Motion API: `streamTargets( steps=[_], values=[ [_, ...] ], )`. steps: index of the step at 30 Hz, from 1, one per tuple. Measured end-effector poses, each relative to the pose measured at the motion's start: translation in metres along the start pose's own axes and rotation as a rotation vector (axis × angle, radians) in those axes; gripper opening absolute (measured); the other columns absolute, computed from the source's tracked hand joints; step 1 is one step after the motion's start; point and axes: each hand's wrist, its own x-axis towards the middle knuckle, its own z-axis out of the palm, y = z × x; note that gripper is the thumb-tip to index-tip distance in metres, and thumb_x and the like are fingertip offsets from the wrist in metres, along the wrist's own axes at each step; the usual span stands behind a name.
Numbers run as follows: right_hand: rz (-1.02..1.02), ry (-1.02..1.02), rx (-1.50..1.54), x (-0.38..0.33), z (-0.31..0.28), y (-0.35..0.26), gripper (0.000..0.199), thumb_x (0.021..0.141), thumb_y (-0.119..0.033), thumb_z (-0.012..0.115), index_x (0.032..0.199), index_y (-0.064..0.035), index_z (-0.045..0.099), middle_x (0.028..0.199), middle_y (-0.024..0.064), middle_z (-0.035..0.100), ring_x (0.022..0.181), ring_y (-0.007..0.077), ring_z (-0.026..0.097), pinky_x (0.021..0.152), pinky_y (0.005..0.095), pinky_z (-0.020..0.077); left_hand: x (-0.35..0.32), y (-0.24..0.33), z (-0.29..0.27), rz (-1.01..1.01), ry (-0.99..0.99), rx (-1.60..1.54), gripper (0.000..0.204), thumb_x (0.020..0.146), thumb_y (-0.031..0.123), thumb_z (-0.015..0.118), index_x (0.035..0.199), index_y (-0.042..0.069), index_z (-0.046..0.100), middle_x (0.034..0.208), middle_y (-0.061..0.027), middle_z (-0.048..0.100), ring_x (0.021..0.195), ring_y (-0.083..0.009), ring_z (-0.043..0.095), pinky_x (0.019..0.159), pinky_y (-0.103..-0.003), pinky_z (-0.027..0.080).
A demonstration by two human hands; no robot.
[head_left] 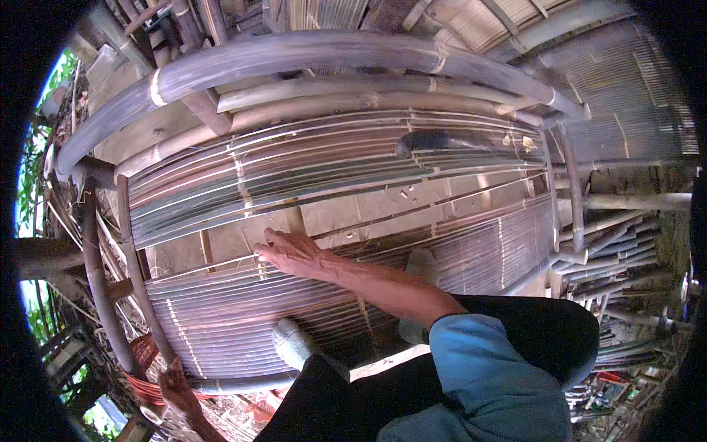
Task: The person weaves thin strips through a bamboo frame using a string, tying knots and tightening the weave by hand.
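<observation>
A long bench of thin bamboo slats spreads below me, with an open gap along its middle. My right hand is over the gap's near edge. Its fingers are closed at a thin bamboo slat that runs from the left frame pole. My left hand is low at the left front corner, fingers curled beside the frame; what they hold, if anything, is hidden. Orange cord lies around the corner pole next to that hand.
A thick bamboo rail curves along the far side. On the far slats lies a dark rod-like object. My shoes rest on the near slats. Stacked bamboo poles stand at the right, beside a woven bamboo wall.
</observation>
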Motion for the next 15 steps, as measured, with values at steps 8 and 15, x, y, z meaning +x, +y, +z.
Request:
streamTargets(
  steps=[8, 15],
  values=[
    [0.195, -0.014, 0.061, 0.0, 0.008, -0.043, 0.038, 0.08, -0.015, 0.071, 0.114, -0.0038, 0.06, 0.101, 0.0202, 0.055, 0.086, 0.0295, 0.065, 0.064, 0.0395, 0.0575, 0.007, 0.03, 0.024, 0.261, -0.067, 0.357, 0.028, 0.104, 0.019, 0.047, 0.115, -0.004, 0.06, 0.107, -0.0179, 0.067, 0.108, -0.03, 0.064, 0.107, -0.042, 0.046],
    [0.204, -0.045, 0.07, -0.005, -0.014, -0.024, 0.019, 0.081, -0.019, 0.071, 0.098, -0.0113, 0.073, 0.09, 0.0117, 0.057, 0.097, 0.0272, 0.052, 0.088, 0.044, 0.0413, 0.014, 0.118, -0.008, 0.573, -0.09, 0.722, 0.05, 0.104, 0.026, 0.046, 0.135, -0.013, 0.046, 0.138, -0.0225, 0.054, 0.126, -0.0316, 0.055, 0.111, -0.043, 0.041]
  ],
)
